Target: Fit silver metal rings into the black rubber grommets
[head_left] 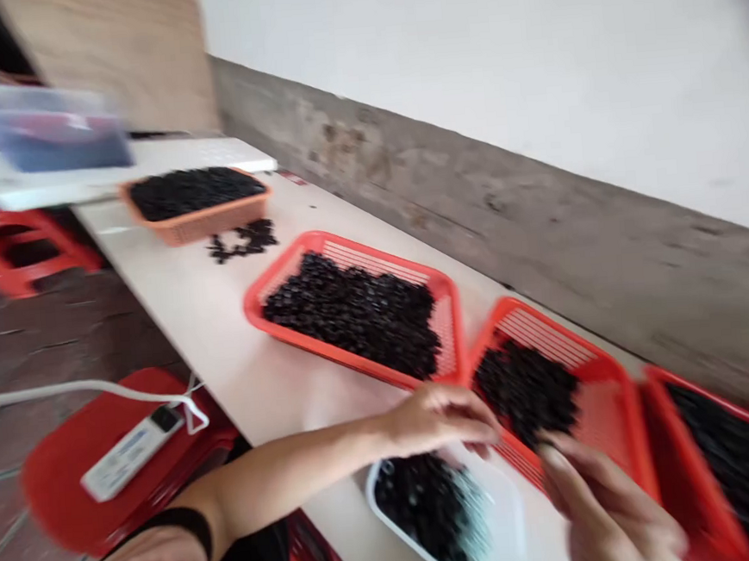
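Observation:
My left hand (pixel 442 418) reaches over a white plastic tub (pixel 514 520), its fingers curled together and pointing right. Whatever is in those fingers, if anything, is hidden. Small black pieces (pixel 424 506) lie in the tub beside a heap of pale, greenish-clear bits (pixel 477 519). At the lower right, blurred, my right hand (pixel 609 504) pinches thumb against finger in front of a red basket (pixel 619 417). Something dark shows at its fingertips, too small to name. That basket holds a pile of small black pieces (pixel 526 390).
A wider red basket (pixel 359 364) of black pieces stands left of it, and another red container (pixel 692 454) at the right edge. Farther off are an orange basket (pixel 214 220), loose black pieces (pixel 245 240) and a clear bin (pixel 51 124). A power strip (pixel 132 455) rests on a red stool (pixel 60 487).

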`<state>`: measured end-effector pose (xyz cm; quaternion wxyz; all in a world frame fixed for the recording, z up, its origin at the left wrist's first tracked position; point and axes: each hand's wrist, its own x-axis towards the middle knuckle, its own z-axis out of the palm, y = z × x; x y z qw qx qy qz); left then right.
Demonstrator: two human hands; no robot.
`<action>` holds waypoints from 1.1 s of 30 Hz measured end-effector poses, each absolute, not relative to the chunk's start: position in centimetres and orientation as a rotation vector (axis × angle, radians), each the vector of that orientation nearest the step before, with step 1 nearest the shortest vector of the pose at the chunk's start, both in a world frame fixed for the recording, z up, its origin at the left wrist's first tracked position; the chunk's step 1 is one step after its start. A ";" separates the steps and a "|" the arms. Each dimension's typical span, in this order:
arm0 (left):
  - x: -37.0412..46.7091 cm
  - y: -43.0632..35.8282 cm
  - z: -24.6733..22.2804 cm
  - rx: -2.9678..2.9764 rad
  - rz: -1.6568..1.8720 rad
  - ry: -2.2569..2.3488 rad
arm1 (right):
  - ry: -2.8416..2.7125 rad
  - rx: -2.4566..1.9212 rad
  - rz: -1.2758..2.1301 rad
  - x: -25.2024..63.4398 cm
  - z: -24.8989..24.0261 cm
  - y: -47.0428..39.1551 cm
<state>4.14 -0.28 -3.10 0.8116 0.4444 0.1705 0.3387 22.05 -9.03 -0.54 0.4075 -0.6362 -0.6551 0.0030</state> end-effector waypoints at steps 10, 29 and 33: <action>3.6 -0.3 -1.9 1.061 0.703 0.402 | -1.439 -1.290 0.357 20.8 -1.3 -7.7; 3.6 -0.2 -2.0 1.133 0.555 0.358 | -1.527 -1.177 0.449 21.3 -2.1 -9.0; 3.7 -0.5 -2.1 1.238 0.568 0.391 | -1.375 -1.173 0.569 21.6 -2.7 -8.6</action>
